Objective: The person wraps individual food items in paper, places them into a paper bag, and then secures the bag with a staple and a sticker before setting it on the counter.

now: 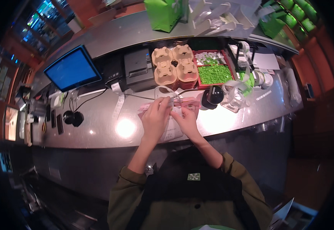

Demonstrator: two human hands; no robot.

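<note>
A pink paper bag (194, 102) with pale looped handles (167, 88) stands at the counter's front, before my body. My left hand (155, 118) grips the bag's top edge on the left, its fingers bent over the rim. On the right, my right hand (188, 122) pinches the same top edge between thumb and fingers. A white printed slip (172, 129) hangs on the near face of the bag between my wrists. What the bag contains is hidden by my hands and its folded top.
Behind the bag are stacked pulp cup carriers (165, 74) and a red tray (232, 75) of small green pieces. A black rounded device (215, 95) stands close on the right, near a clear plastic holder (234, 102). Leftward are a receipt printer (138, 67) and a blue-screened monitor (73, 69).
</note>
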